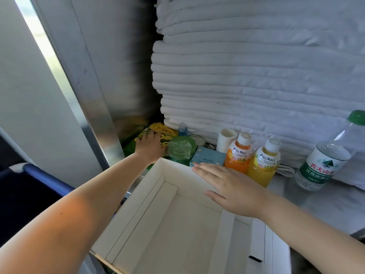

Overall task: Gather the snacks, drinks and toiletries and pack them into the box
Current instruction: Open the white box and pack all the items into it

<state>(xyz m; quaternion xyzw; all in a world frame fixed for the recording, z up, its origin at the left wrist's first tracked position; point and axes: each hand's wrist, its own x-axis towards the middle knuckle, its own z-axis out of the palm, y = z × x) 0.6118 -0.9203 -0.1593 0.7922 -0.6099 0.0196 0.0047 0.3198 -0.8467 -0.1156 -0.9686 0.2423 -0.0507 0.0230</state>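
Now left hand (150, 144) lies on yellow-green snack bag (166, 132) in the worktop's back-left corner, grip unclear. Right hand (233, 188), fingers straight and released, rests on open white cardboard box (142, 194) rim, near orange juice bottle (238, 157).

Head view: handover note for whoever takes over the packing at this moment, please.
Left hand rests on the snack bag in the back left corner; grip unclear.
Right hand lies flat and open on the far rim of the box.
Behind the box: green tub, blue carton, orange juice bottle, yellow juice bottle. Water bottle far right.
Done: nothing shows inside the box.
To do: pack every item.
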